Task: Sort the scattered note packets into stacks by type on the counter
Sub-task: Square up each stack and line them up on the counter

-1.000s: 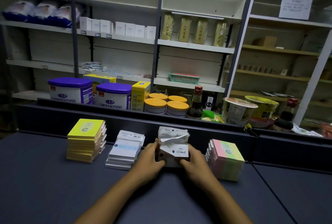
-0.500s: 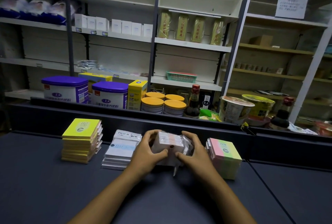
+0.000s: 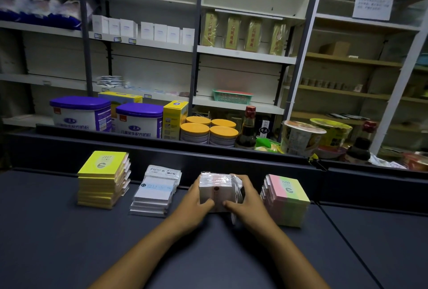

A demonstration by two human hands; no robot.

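Stacks left to right: yellow stack (image 3: 103, 178), white stack (image 3: 155, 192), then left hand (image 3: 195, 204) and right hand (image 3: 246, 200) gripping white packet stack (image 3: 217, 190), now squared down on counter (image 3: 58, 230); pink-yellow stack (image 3: 286, 199) beside. Sorting looks nearly finished.

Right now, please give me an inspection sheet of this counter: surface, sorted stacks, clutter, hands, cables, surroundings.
Surface: dark counter, flat.
Job's things: four stacks in a row: yellow stack, white stack, clear-wrapped stack, pink-green stack.
Clutter: nothing seen loose on the counter.
Hands: left hand and right hand grip the clear-wrapped stack from both sides.
Cables: nothing seen.
Surroundings: purple-lidded tubs, orange-lidded jars, shelves behind.
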